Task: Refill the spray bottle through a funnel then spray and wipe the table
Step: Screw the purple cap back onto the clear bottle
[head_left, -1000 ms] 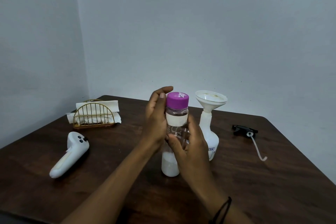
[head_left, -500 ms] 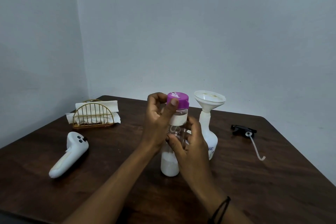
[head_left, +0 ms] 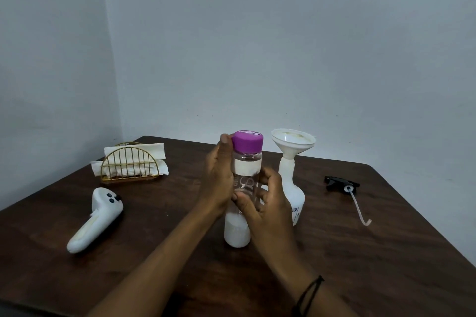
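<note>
A clear water bottle (head_left: 243, 162) with a purple cap (head_left: 247, 141) stands upright on the dark wooden table (head_left: 360, 252). My right hand (head_left: 262, 203) is wrapped around the bottle's middle. My left hand (head_left: 219, 170) rests against its upper left side, with the thumb tip touching the cap's edge. Just right of it stands the white spray bottle (head_left: 292, 193) with a white funnel (head_left: 293, 143) seated in its neck. The black spray head (head_left: 340, 184) with its dip tube lies on the table farther right.
A gold wire holder with white paper napkins (head_left: 132, 162) stands at the back left. A white handheld controller (head_left: 95, 219) lies on the left. Walls close in behind the table and to the left.
My left hand's fingers have shifted on the purple cap, from beside it, to over its front, to the thumb at its left edge. The bottle and right hand have stayed put.
</note>
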### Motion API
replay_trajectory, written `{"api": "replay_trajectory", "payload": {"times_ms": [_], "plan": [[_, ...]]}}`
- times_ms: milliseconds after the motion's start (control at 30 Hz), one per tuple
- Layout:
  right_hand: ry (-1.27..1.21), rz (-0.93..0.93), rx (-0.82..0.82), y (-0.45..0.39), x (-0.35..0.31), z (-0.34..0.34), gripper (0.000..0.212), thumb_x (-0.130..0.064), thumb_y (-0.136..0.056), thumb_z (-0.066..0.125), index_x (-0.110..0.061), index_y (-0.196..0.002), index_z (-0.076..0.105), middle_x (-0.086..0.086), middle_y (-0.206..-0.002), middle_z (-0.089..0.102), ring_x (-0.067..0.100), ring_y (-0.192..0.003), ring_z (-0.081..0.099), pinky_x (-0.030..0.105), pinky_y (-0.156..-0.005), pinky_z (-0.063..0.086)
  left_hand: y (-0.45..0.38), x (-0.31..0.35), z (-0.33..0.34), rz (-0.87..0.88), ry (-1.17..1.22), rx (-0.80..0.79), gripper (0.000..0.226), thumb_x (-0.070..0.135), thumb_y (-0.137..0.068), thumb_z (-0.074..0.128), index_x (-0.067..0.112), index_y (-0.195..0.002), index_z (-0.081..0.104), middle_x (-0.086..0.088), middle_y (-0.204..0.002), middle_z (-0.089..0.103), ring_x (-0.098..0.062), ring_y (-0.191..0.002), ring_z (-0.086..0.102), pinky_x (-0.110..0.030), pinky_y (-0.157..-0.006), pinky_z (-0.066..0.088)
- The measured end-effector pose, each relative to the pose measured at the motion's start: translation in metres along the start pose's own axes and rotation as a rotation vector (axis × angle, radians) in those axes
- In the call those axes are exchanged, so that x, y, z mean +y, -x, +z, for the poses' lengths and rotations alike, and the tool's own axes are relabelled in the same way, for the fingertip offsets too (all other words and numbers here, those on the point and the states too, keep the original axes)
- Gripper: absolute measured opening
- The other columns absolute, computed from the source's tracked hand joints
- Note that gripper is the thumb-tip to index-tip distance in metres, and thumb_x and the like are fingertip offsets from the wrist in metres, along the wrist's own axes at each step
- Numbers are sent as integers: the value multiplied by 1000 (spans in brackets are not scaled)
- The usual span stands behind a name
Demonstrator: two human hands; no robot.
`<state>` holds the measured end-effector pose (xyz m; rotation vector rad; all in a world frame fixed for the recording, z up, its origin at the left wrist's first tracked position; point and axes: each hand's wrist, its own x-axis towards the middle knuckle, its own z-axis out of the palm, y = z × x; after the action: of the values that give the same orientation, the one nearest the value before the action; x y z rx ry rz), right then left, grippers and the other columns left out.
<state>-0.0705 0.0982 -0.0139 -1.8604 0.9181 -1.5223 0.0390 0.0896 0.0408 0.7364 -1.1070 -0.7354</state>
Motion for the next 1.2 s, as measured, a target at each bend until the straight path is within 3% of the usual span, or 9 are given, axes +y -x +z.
{"api": "replay_trajectory", "payload": {"times_ms": [100, 167, 300, 467, 633, 833, 933, 1000, 1200], "plan": [[-12, 4, -8, 0, 0, 0, 55, -22, -88, 74, -33, -133, 45, -26, -116, 62, 3, -110, 65, 35, -91, 57, 0, -4, -6, 74, 59, -118, 59, 46, -73, 76, 20, -120, 52, -7, -106, 67, -23, -90, 70, -32, -70, 59], [-4, 4, -7, 0, -2, 1, 53, -20, -89, 71, -28, -135, 46, -24, -119, 61, 0, -110, 64, 34, -91, 57, 2, -5, -12, 84, -18, -253, 70, 33, -66, 74, 17, -127, 43, -10, -104, 63, -20, -86, 69, -30, -69, 58], [19, 18, 4, 1, -3, -2, 52, -23, -90, 70, -31, -135, 43, -22, -122, 60, -1, -110, 63, 30, -92, 56, 2, -2, -23, 53, -226, -437, 76, 29, -64, 70, 24, -132, 37, -2, -98, 64, -14, -83, 70, -28, -71, 57], [136, 62, -79, 7, 0, 0, 66, -41, -87, 69, -37, -142, 32, -12, -135, 53, 2, -117, 59, 33, -96, 55, -10, -2, -34, 109, -298, -225, 58, 24, -66, 73, 32, -120, 52, -3, -104, 67, -15, -91, 69, -31, -77, 60], [259, 27, -45, 9, -5, -4, 57, -36, -89, 68, -34, -138, 39, -16, -124, 50, 3, -106, 58, 26, -88, 56, -54, -11, -34, 107, -314, 86, 53, 18, -70, 74, 14, -118, 54, -3, -103, 67, -13, -87, 66, -28, -75, 58], [282, 0, -93, 12, -4, -5, 42, -38, -92, 62, -41, -130, 46, -22, -110, 53, 0, -96, 59, 21, -83, 55, -113, -53, -17, 72, -523, 60, 68, 23, -75, 85, 18, -133, 49, 4, -115, 65, -12, -98, 65, -31, -86, 55], [269, -39, -36, 9, 2, -2, 37, -39, -88, 59, -41, -123, 50, -22, -100, 55, 3, -90, 61, 22, -77, 54, -138, -73, -1, 80, -566, 21, 66, 25, -77, 84, 18, -133, 50, 8, -113, 62, -2, -91, 62, -17, -77, 50], [248, -60, 11, 7, 8, -1, 34, -40, -85, 57, -42, -118, 53, -19, -96, 58, 6, -87, 63, 22, -74, 53, -152, -87, 9, 76, -553, 7, 67, 26, -77, 84, 19, -134, 49, 9, -113, 61, -6, -93, 62, -11, -73, 44], [249, -189, 127, -3, 16, 2, 20, -36, -83, 58, -37, -103, 59, -17, -87, 63, 0, -78, 64, 7, -63, 47, -186, -126, 20, 67, -532, 8, 69, 26, -77, 84, 23, -136, 48, 9, -114, 61, -15, -102, 62, -26, -86, 47]]}}
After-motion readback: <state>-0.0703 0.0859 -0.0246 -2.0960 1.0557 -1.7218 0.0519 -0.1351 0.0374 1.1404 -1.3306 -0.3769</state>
